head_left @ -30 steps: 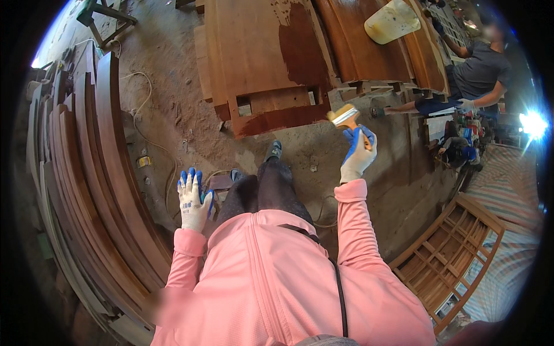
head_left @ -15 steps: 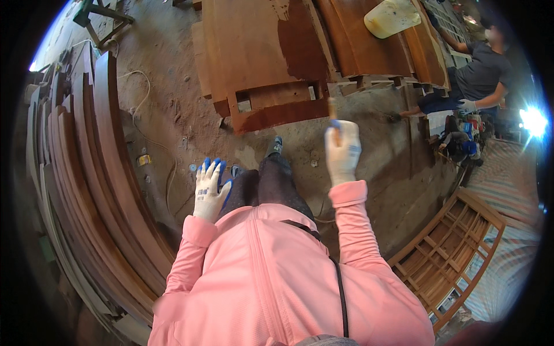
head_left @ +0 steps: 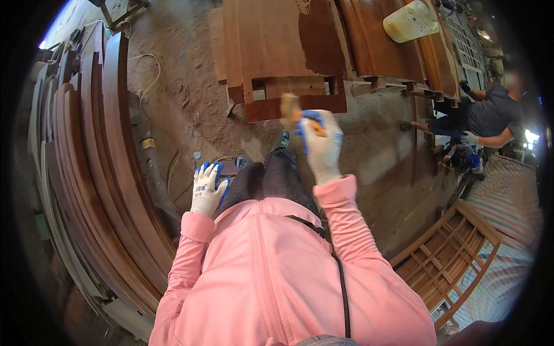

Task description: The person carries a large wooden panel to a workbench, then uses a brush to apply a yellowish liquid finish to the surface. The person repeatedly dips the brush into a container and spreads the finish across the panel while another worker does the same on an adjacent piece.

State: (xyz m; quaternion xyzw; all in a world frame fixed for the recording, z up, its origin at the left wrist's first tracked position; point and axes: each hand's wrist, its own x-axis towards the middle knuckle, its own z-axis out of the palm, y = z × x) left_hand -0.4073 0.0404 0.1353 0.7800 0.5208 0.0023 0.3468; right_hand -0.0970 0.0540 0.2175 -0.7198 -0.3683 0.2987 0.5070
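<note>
My right hand [head_left: 322,144], in a white glove with blue fingers, is closed round the handle of a paintbrush [head_left: 290,106]. The brush's bristle end points away from me, over the near end of a wooden panel [head_left: 262,43]. Whether the bristles touch the wood I cannot tell. Part of the panel is coated a wet dark red-brown, and the rest is paler. A slot with two small openings runs across its near end. My left hand [head_left: 207,188], gloved the same way, hangs beside my left thigh with its fingers apart and nothing in it.
Long wooden boards [head_left: 109,150] stand stacked on my left. A translucent plastic jug [head_left: 411,22] rests on a second brown panel [head_left: 384,40]. A cable [head_left: 156,72] trails over the dirt floor. A co-worker [head_left: 487,115] is at the right, beyond a lattice wooden frame [head_left: 447,254].
My right hand has swung left, and the brush has turned so its bristles now show over the panel's near end. The view has shifted slightly. My left hand stays by my thigh.
</note>
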